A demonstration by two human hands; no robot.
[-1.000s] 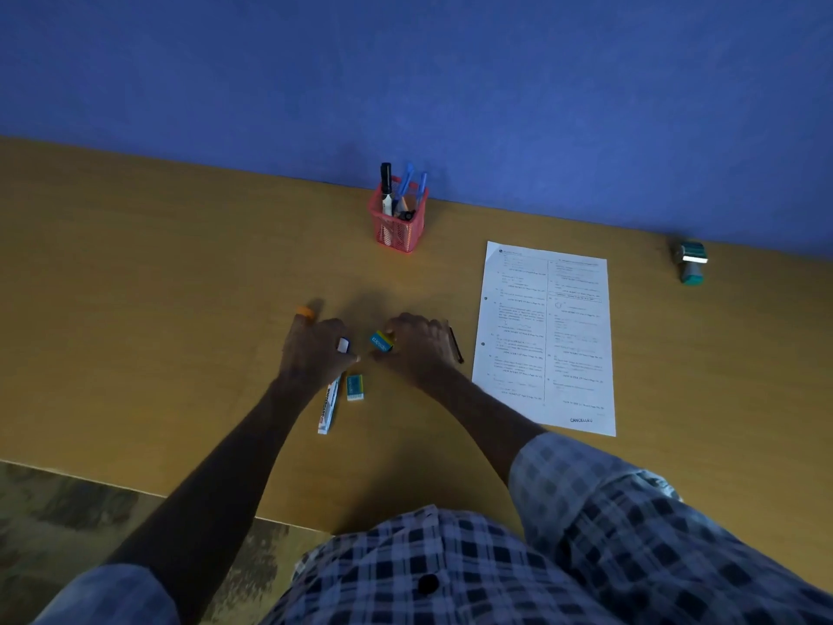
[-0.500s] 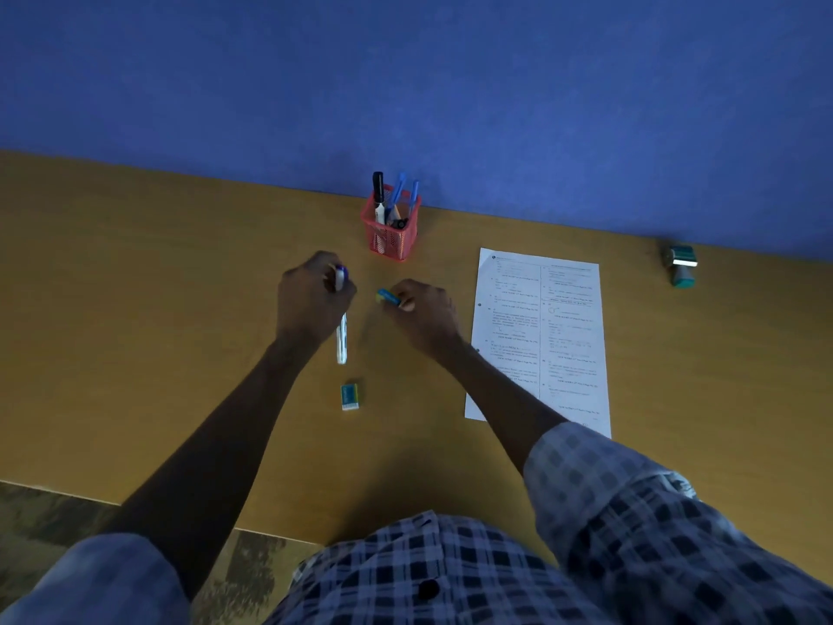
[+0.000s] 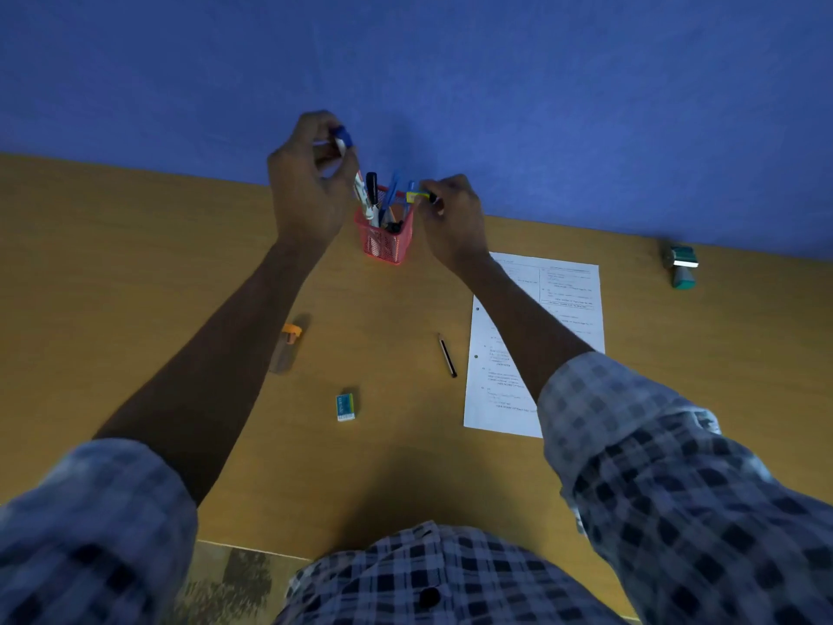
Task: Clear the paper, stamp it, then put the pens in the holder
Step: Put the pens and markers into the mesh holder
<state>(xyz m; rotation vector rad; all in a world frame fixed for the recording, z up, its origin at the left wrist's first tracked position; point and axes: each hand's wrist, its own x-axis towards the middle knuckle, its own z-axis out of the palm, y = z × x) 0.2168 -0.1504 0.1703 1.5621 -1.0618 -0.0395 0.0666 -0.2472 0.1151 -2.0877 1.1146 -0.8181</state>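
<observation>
A red mesh pen holder [image 3: 384, 245] stands at the back of the wooden desk with several pens in it. My left hand [image 3: 311, 187] is raised just left of the holder, gripping a white marker with a blue cap [image 3: 345, 139] whose lower end points down into the holder. My right hand [image 3: 450, 214] hovers at the holder's right rim, pinching a small blue and yellow item [image 3: 414, 195]. The printed paper [image 3: 568, 290] lies to the right, partly under my right forearm. A teal stamp [image 3: 683, 266] stands at the far right. A black pen [image 3: 447, 355] lies left of the paper.
An orange-capped item [image 3: 288, 342] lies on the desk under my left forearm. A blue eraser [image 3: 346, 406] sits near the middle front. The blue wall runs right behind the holder. The desk's front edge is near my shirt.
Both hands have risen from the desk and moved back to the holder, the left carrying the marker, the right carrying the small blue and yellow item. The black pen is uncovered.
</observation>
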